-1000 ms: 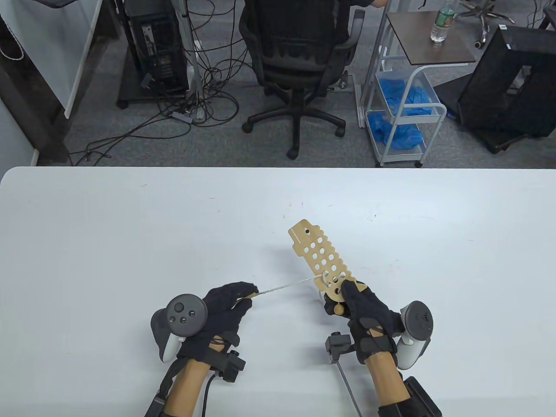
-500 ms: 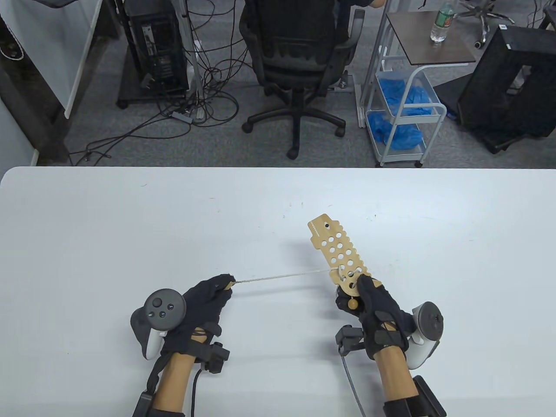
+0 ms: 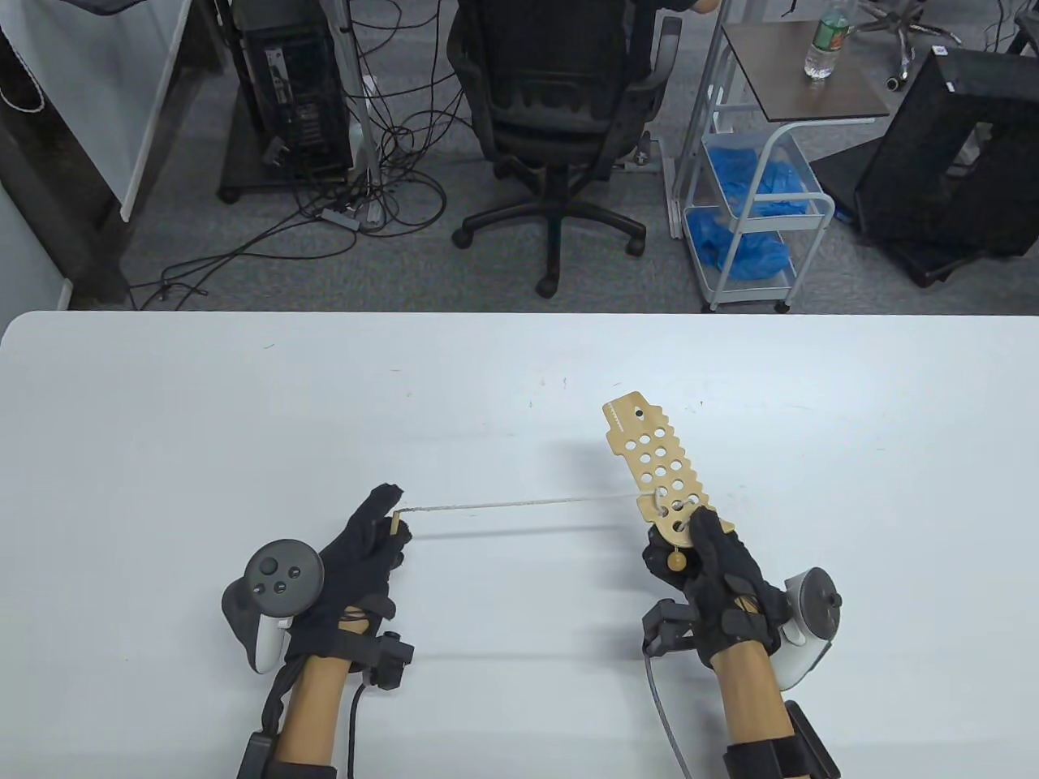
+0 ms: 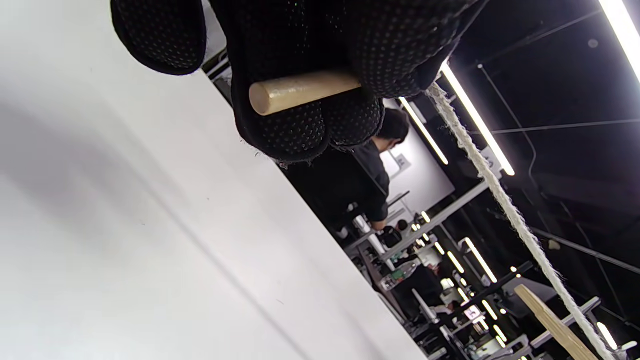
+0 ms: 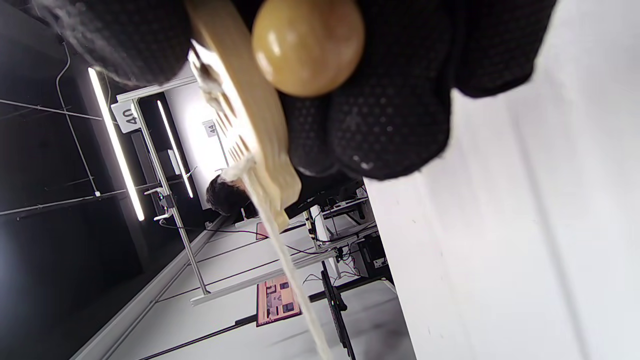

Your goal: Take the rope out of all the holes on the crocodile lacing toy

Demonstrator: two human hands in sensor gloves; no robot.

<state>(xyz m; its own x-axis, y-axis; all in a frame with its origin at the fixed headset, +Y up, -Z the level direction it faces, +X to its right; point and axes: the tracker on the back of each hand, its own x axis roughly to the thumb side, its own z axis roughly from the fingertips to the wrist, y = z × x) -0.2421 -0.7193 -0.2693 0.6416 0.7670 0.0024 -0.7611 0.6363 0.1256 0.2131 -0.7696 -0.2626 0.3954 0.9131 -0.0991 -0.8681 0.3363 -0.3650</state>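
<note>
My right hand [image 3: 704,560] grips the near end of the wooden crocodile lacing toy [image 3: 657,471], holding it raised off the table with its hole-filled body pointing away. A wooden bead [image 3: 676,560] sits at the toy's near end; it fills the top of the right wrist view as the bead [image 5: 307,47], with the toy [image 5: 240,125] seen edge-on. The white rope [image 3: 519,505] runs taut from a hole near my right thumb leftward to my left hand [image 3: 381,527], which pinches the rope's wooden needle tip [image 3: 395,521]. In the left wrist view the needle tip [image 4: 295,91] sticks out between my fingers, the rope [image 4: 495,190] beside it.
The white table [image 3: 243,422] spreads wide around both hands. Beyond its far edge stand an office chair [image 3: 560,105], a wire cart with blue bags [image 3: 755,203] and floor cables [image 3: 357,178].
My left hand has moved left and slightly away, drawing more rope out of the toy. My right hand has shifted right with the toy, so the taut span is longer.
</note>
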